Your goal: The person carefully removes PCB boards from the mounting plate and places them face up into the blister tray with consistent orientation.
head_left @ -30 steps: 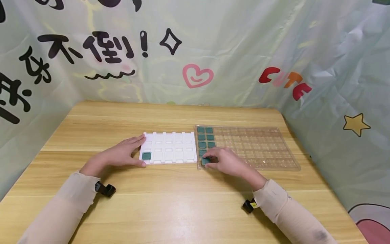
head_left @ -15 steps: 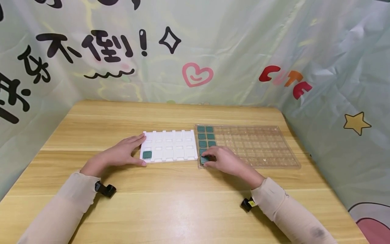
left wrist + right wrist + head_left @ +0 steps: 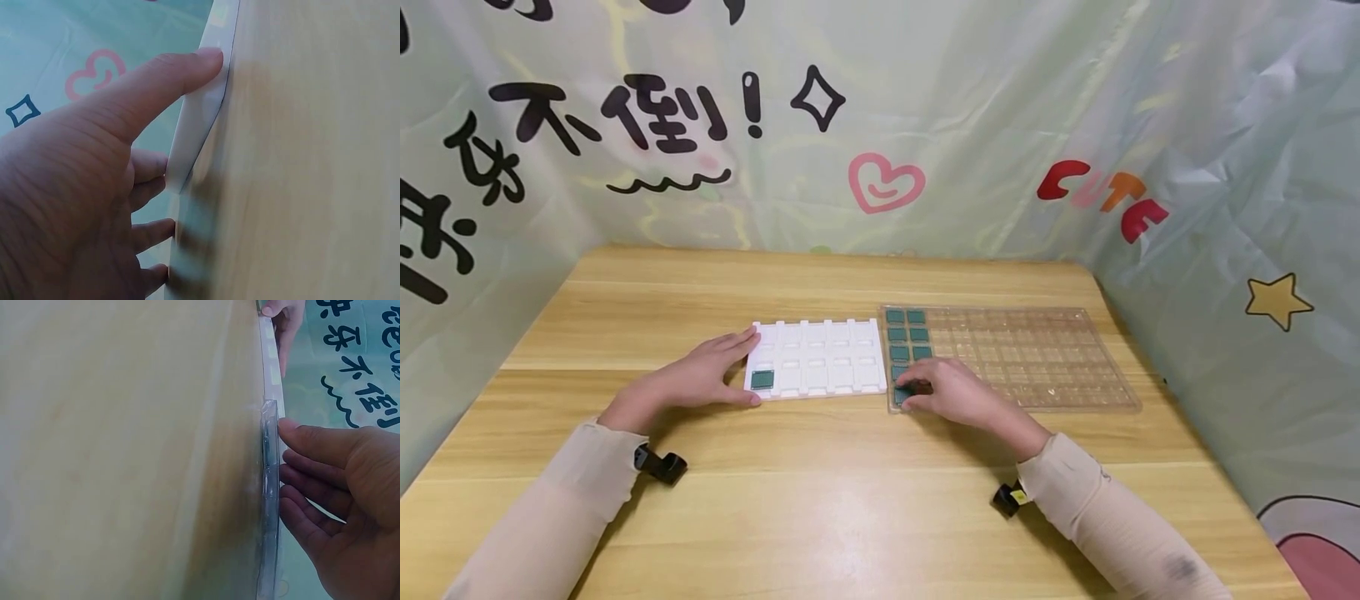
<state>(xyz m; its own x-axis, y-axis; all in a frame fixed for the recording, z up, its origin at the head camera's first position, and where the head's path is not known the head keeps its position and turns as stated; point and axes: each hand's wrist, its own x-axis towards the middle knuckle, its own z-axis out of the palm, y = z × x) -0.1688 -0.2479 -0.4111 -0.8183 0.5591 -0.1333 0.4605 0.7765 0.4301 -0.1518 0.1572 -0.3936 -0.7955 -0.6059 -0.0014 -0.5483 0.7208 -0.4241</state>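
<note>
My left hand (image 3: 700,379) holds the left end of a white plastic tray (image 3: 790,383), thumb at its near corner and fingertips at the far corner. One green chip (image 3: 762,380) lies in that tray's near-left pocket. Butted up beside it is a clear plastic tray (image 3: 1015,358), with several green chips (image 3: 897,335) filling pockets at its left end. At this tray's near-left pocket, my right hand (image 3: 958,393) pinches a chip (image 3: 900,397) between thumb and index finger; the fingers partly cover it. In the right wrist view, the clear tray's rim (image 3: 270,500) hides the pinched chip.
Both trays lie flat on a wooden table (image 3: 820,517). A printed fabric sheet (image 3: 970,108) hangs behind and at both sides of it. Each sleeve cuff carries a black wrist camera, one at the left wrist (image 3: 660,465) and one at the right (image 3: 1007,500).
My right hand has shifted slightly left, and the chip in its fingers has moved a little toward the pocket's left side. My left hand stays on the white tray.
</note>
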